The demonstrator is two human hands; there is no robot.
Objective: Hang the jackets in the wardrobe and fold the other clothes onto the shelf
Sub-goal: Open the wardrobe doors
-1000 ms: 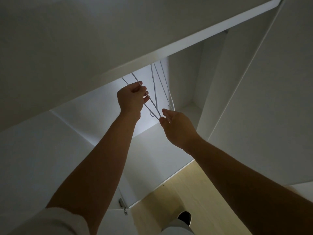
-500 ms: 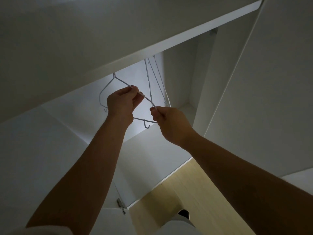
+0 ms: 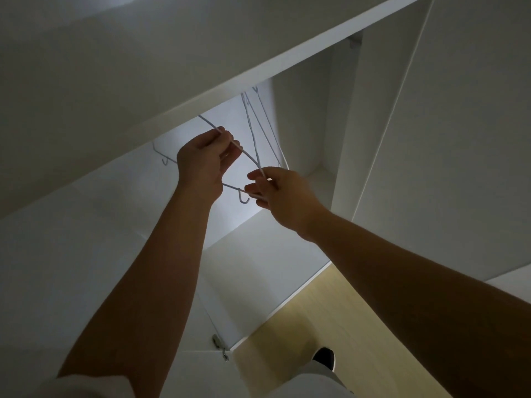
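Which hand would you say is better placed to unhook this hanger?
Probably the left hand: its grip sits higher on the hanger, nearer the hidden hook; the right hand pinches its lower corner.

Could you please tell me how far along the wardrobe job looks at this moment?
Nothing looks finished: no jacket or folded clothing is in view, and the other hangers inside the wardrobe hang bare. In hand: the left hand grips one arm of a white wire hanger while the right hand pinches its lower corner. Left to do: hanging the jackets and folding the rest.
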